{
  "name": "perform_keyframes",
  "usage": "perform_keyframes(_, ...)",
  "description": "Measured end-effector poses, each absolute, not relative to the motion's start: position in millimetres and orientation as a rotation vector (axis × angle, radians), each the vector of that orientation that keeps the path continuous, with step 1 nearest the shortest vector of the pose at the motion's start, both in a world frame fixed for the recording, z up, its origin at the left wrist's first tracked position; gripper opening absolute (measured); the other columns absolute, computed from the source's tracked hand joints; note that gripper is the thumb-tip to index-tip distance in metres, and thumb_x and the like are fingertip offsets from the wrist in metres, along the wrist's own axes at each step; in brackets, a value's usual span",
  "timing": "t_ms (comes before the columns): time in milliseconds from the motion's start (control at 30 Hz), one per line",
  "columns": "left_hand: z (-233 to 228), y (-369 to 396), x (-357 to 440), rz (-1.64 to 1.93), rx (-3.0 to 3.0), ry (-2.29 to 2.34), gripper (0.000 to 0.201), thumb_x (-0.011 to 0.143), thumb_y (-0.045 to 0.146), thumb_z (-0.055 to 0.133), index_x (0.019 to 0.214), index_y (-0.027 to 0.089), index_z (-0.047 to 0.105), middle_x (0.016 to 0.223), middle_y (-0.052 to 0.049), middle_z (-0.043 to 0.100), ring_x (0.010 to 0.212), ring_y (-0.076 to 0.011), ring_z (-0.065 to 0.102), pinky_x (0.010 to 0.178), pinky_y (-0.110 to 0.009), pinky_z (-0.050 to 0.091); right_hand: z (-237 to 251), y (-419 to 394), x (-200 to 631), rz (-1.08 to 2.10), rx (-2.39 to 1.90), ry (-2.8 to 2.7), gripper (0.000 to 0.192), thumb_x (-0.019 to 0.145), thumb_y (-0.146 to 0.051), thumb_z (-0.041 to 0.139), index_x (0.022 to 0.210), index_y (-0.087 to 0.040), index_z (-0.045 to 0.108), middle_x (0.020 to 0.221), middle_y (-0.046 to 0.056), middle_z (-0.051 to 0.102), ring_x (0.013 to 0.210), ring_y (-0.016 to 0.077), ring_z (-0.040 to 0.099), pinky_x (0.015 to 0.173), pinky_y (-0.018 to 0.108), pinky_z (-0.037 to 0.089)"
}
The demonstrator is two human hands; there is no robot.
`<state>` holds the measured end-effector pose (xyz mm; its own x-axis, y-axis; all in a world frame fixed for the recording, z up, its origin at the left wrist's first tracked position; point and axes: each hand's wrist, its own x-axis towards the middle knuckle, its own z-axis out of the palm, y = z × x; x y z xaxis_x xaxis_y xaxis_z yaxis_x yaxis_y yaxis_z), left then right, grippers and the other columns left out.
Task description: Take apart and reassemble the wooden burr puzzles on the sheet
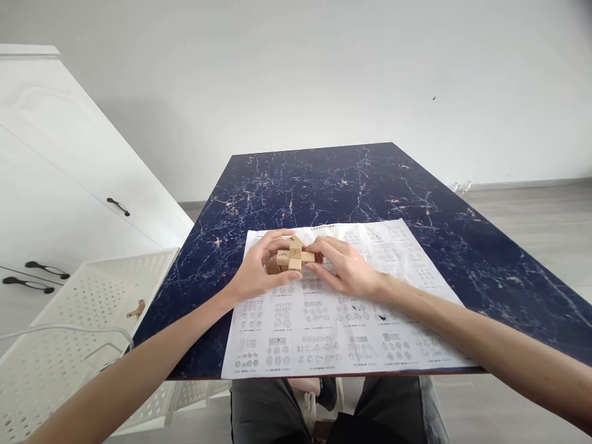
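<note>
Between my hands is a wooden burr puzzle (295,253), built of interlocking light wood bars with dark marks on some of them. My left hand (259,264) curls around its left side, fingers over the back and thumb along the front. From the right, my right hand (346,266) pinches the bar end that sticks out that way; the fingertips are partly hidden. Under both hands lies a large creased instruction sheet (319,357) printed with rows of small diagrams. The puzzle is held over the upper left part of this sheet.
The dark blue marbled table (305,191) reaches toward a pale wall. On the left, a white perforated rack (60,364) carries a small wooden piece (136,309) and a white cable (69,328). A white cabinet (69,154) with black handles stands behind it.
</note>
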<state>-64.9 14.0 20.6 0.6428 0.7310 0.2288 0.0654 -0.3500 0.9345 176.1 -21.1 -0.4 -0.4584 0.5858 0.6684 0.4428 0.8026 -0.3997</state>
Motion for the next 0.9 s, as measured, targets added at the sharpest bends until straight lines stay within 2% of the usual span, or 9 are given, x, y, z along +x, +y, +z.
perform_keyframes(333, 13.3, 18.8, -66.7, 0.782, 1.764, 0.645, 0.065, 0.086, 0.05, 0.086, 0.14, 0.025, 0.06, 0.117, -0.009, 0.073, 0.092, -0.0211, 0.073, 0.078, -0.032, 0.062, 0.4, -18.7, 180.3, -0.029, -0.713, -2.085, 0.008, 0.11, -0.024, 0.057, 0.117, -0.022, 0.06, 0.097, 0.007, 0.072, 0.079, 0.0216, 0.065, 0.068, 0.037, 0.055)
perform_keyframes(567, 14.6, 19.9, -66.1, 0.733, 1.789, 0.619, 0.064, 0.087, 0.054, 0.083, 0.139, 0.024, 0.061, 0.118, -0.011, 0.073, 0.096, -0.0236, 0.073, 0.08, -0.033, 0.063, 0.8, -19.0, 179.1, -0.09, -0.702, -2.049, 0.008, 0.108, -0.022, 0.062, 0.116, -0.02, 0.061, 0.091, 0.007, 0.073, 0.075, 0.0207, 0.066, 0.067, 0.036, 0.055)
perform_keyframes(733, 14.4, 18.8, -65.7, 0.716, 1.798, 0.605, 0.067, 0.086, 0.053, 0.085, 0.141, 0.024, 0.06, 0.121, -0.011, 0.072, 0.096, -0.0235, 0.074, 0.082, -0.034, 0.064, -0.4, -18.7, 180.0, 0.015, -0.68, -2.065, 0.01, 0.109, -0.022, 0.061, 0.118, -0.019, 0.063, 0.094, 0.008, 0.074, 0.075, 0.0194, 0.067, 0.065, 0.034, 0.055)
perform_keyframes(900, 11.6, 21.9, -68.3, 0.664, 1.805, 0.547, 0.07, 0.091, 0.056, 0.08, 0.148, 0.023, 0.054, 0.128, -0.014, 0.07, 0.103, -0.0266, 0.074, 0.085, -0.035, 0.063, -3.2, -17.2, 181.8, 0.082, -0.646, -2.05, 0.008, 0.108, -0.024, 0.065, 0.114, -0.019, 0.066, 0.095, 0.008, 0.076, 0.077, 0.0201, 0.07, 0.067, 0.034, 0.058)
